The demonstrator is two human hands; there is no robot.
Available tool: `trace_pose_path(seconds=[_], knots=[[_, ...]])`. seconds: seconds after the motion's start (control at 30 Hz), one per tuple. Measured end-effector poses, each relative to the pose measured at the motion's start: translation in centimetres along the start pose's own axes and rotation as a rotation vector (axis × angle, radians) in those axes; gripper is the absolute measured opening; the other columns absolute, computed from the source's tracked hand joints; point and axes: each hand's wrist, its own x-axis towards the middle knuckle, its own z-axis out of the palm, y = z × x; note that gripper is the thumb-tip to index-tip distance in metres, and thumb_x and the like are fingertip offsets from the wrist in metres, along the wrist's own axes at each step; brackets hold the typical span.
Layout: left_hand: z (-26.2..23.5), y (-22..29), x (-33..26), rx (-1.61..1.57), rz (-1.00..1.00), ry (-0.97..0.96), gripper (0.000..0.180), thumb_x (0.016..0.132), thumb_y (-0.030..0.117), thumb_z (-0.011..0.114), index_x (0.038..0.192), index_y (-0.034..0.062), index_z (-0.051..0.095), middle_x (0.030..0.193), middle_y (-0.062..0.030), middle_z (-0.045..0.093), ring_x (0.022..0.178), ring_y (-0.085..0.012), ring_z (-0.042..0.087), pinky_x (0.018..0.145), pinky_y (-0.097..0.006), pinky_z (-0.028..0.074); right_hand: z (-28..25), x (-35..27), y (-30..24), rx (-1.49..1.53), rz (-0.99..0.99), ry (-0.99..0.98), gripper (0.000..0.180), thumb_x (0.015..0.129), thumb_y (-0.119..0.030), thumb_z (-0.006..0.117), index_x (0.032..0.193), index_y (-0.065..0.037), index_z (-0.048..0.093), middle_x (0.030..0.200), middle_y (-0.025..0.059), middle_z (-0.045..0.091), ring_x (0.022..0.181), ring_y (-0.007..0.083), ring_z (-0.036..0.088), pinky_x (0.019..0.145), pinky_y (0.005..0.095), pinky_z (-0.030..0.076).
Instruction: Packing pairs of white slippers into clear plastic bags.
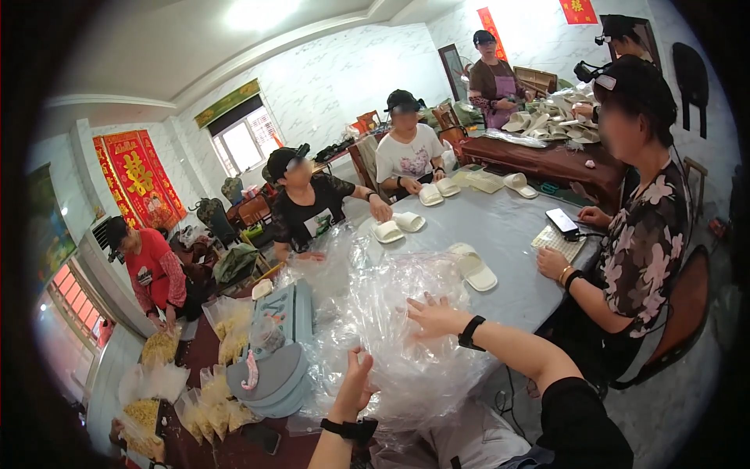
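Resting on plastic: right hand (432, 316), fingers spread flat, palm down on the crumpled heap of clear plastic bags (391, 313); black band at the wrist
Pinching plastic: left hand (355, 384), fingers closed on a fold at the near edge of the same heap; black band at the wrist too
Bag heap: under and between both hands, on the round grey table (508, 234)
Beyond right hand: pair of flat white slippers (473, 267), just past the fingertips, touching the heap's far edge
Farther past it: second pair of white slippers (399, 226), well apart
Left of left hand: grey-blue sealing machine (277, 356), close beside the heap
Right of right hand: seated person in a floral blouse (644, 242), hands near a black phone (562, 221)
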Motion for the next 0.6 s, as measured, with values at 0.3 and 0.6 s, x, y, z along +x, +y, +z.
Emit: trace_pose_path(seconds=[0.3, 0.6], knots=[[0.0, -2.9, 1.4, -0.417, 0.006, 0.184, 0.086, 0.093, 0.043, 0.071, 0.153, 0.0181, 0.014, 0.148, -0.0191, 0.038, 0.132, -0.0395, 0.046, 0.100, -0.062, 0.045, 0.1, 0.0, -0.9, -0.033, 0.029, 0.020, 0.090, 0.088, -0.058, 0.062, 0.161, -0.032, 0.016, 0.165, 0.0160, 0.020, 0.146, 0.0564, 0.019, 0.107, 0.0794, 0.021], [4.2, -2.1, 1.2, 0.039, 0.166, 0.096, 0.089, 0.088, 0.028, 0.079, 0.149, -0.0003, 0.021, 0.144, -0.0150, 0.045, 0.131, -0.0283, 0.046, 0.107, -0.039, 0.042, 0.3, -0.8, -1.1, -0.139, 0.054, 0.052, 0.091, 0.086, -0.056, 0.065, 0.161, -0.030, 0.018, 0.166, 0.0145, 0.020, 0.146, 0.0551, 0.021, 0.104, 0.0780, 0.027]])
